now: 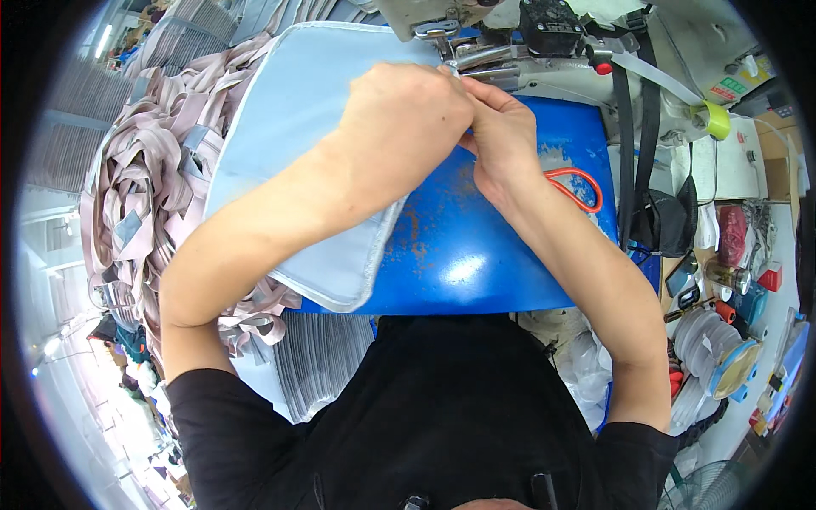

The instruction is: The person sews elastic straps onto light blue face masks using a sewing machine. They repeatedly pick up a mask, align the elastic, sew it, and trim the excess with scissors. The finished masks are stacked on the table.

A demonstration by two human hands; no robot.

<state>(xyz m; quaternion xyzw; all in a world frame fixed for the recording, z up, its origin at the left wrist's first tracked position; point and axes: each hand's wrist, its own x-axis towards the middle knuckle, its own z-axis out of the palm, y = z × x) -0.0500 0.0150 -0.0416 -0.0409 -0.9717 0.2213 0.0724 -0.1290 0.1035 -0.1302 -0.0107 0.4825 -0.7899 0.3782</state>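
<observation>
Both forearms came up from the lower edge, elbows bent and spread wide, and converged at the machine head (408,13). Left forearm slanted up and rightward across the light blue panel (297,93); the left hand (408,106) was turned back-up, knuckles high, fingers curled under and mostly hidden. Right forearm ran up and leftward; the right hand (507,140) met the left from the right side, its upper fingers (499,96) reaching toward the metal parts (489,59) below the head. The two hands appeared to touch or overlap. Left fingers bent well in, right ones drawn close to them at the tips; could not tell how wide either gap was, nor whether either had hold of anything, the meeting point being covered. Panel lay on the blue worktop (476,246), left of the right hand, passing beneath the left forearm; its pale-edged top reached up beside the left hand, its lower corner near the worktop's front edge. Orange scissor handle (598,194) just beside the right wrist. Heap of pinkish strips (140,187) beyond the panel's left side.
</observation>
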